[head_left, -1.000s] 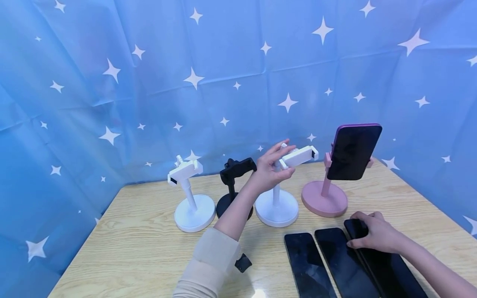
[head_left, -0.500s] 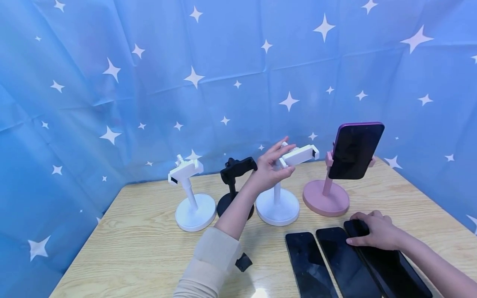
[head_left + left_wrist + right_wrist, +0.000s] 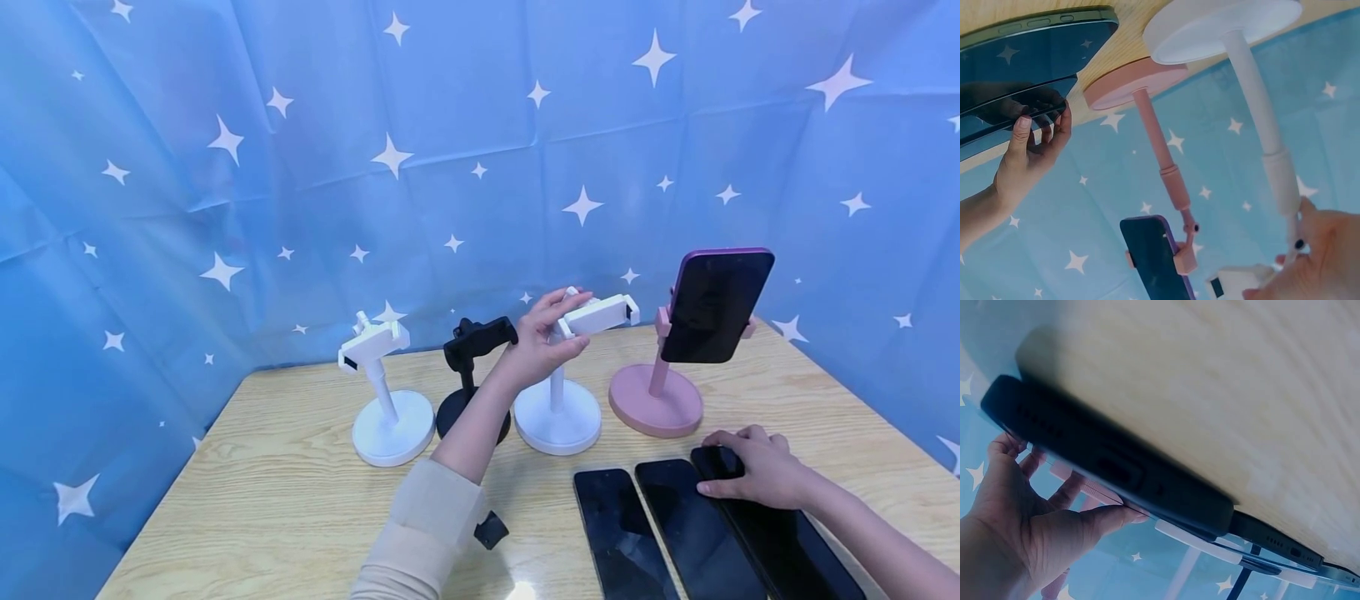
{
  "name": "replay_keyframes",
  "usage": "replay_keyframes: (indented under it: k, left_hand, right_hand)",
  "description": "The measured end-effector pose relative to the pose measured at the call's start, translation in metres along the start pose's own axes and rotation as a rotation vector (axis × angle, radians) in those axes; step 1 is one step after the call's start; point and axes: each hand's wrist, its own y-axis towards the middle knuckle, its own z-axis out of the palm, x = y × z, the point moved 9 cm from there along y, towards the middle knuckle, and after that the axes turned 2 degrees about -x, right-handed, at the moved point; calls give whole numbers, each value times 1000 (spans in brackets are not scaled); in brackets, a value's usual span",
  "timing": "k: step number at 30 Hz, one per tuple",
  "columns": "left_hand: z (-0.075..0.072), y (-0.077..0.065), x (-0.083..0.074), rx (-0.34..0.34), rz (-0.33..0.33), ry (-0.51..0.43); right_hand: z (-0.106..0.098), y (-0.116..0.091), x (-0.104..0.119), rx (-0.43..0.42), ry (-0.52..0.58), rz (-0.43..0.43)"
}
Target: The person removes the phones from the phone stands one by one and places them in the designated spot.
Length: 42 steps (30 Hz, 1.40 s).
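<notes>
My left hand (image 3: 536,346) grips the clamp head (image 3: 600,315) of the second white phone stand from the left; in the left wrist view, its fingers and thumb close around the joint beneath the clamp (image 3: 1238,282). That clamp holds no phone. At the right, my right hand (image 3: 761,471) spans the far end of the rightmost black phone (image 3: 798,546), thumb on one long edge and fingers on the other. The phone (image 3: 1110,462) lies face up on the table. Two more dark phones (image 3: 618,525) (image 3: 693,521) lie beside it, roughly parallel.
A pink stand (image 3: 655,400) holds a purple-edged phone (image 3: 717,306) upright. Further left stand a black stand (image 3: 480,340) and another white stand (image 3: 393,427). A small black piece (image 3: 491,530) lies near my left forearm. A blue star-patterned curtain (image 3: 465,100) hangs behind the table (image 3: 247,500).
The raised fingers of my left hand have come down slightly onto the white clamp, and the clamp has dipped a little. My right hand stays on the same phone.
</notes>
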Motion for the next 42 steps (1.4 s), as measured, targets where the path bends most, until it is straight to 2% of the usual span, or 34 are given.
replay_keyframes:
  k: [9, 14, 19, 25, 30, 34, 38, 42]
  left_hand:
    - [2, -5, 7, 24, -67, -107]
    - [1, -7, 13, 1, -99, -132]
    - [0, -10, 14, -44, -104, -128]
    - [-3, -18, 16, -152, -145, -144]
    - [-8, -26, 21, -284, -200, -209]
    - [-12, -31, 23, -368, -207, -263]
    - [-15, -38, 25, -427, -211, -285]
    - [-15, -48, 31, -470, -260, -259]
  right_hand:
    - [1, -2, 0, -7, 4, -1]
    - [-1, -1, 1, -22, -7, -18]
    - [-1, -1, 4, -15, -20, -19]
    - [-2, -1, 6, 3, -24, -13]
    - [-2, 0, 5, 33, -23, -5]
    - [-2, 0, 6, 55, -17, -17]
    - [-1, 0, 6, 78, -15, -25]
    - [-1, -1, 6, 104, -22, -22]
